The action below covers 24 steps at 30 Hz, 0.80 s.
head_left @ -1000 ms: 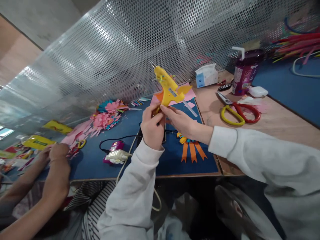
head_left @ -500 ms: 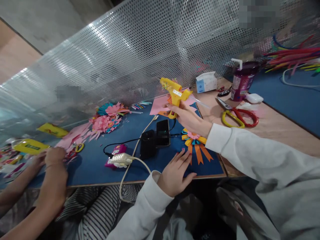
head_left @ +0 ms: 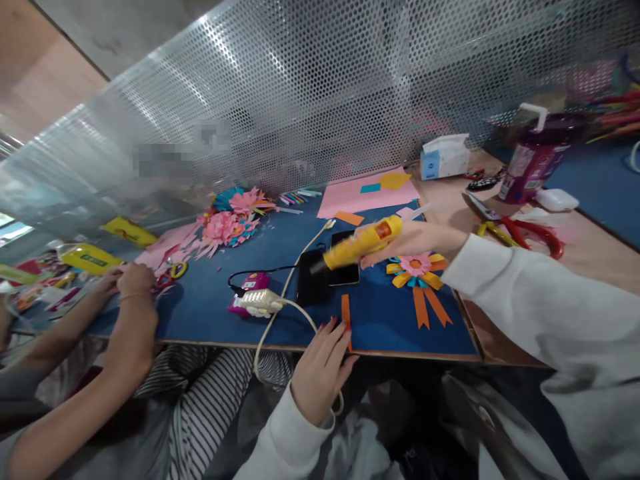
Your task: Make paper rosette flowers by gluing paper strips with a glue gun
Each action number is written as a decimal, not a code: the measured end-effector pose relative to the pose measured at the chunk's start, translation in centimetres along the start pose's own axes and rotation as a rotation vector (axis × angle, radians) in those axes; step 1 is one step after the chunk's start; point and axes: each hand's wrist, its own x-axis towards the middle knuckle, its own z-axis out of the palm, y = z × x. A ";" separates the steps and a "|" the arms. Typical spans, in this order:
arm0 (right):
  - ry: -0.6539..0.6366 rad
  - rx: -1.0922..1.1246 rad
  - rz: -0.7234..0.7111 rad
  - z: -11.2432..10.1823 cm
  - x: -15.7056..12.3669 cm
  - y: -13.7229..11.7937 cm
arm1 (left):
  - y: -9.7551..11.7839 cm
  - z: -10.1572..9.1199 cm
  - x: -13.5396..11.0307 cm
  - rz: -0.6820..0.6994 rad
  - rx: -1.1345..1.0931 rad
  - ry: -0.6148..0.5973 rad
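My right hand (head_left: 407, 243) grips a yellow hot glue gun (head_left: 367, 241), tipped so its nozzle points down and left over the phones; it is somewhat blurred. A clear glue stick juts from its back end. At the table's front edge, my left hand (head_left: 323, 367) lies with fingers stretched out, the fingertips on a narrow orange paper strip (head_left: 346, 308). Below my right wrist rests a paper rosette (head_left: 416, 267) with a pink centre, yellow and blue loops and two orange tails. A black power bank (head_left: 313, 280) and a phone (head_left: 345, 275) lie under the nozzle.
A white power strip (head_left: 260, 302) and its cable cross the blue mat. Right: scissors (head_left: 537, 233), a purple drink cup (head_left: 535, 163), a tissue pack (head_left: 445, 158). Behind: pink paper (head_left: 345, 199) before a perforated metal screen. Left: paper flowers (head_left: 225, 227) and a co-worker's hands (head_left: 133, 280).
My right hand has lowered the glue gun and swung its nozzle downward. My left hand has moved away from the rosette, leftward, onto the orange strip. The camera view has shifted.
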 end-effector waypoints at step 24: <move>-0.103 -0.968 0.153 2.6 3.4 0.5 | -0.3 -1.1 -1.5 -0.007 -0.017 -0.002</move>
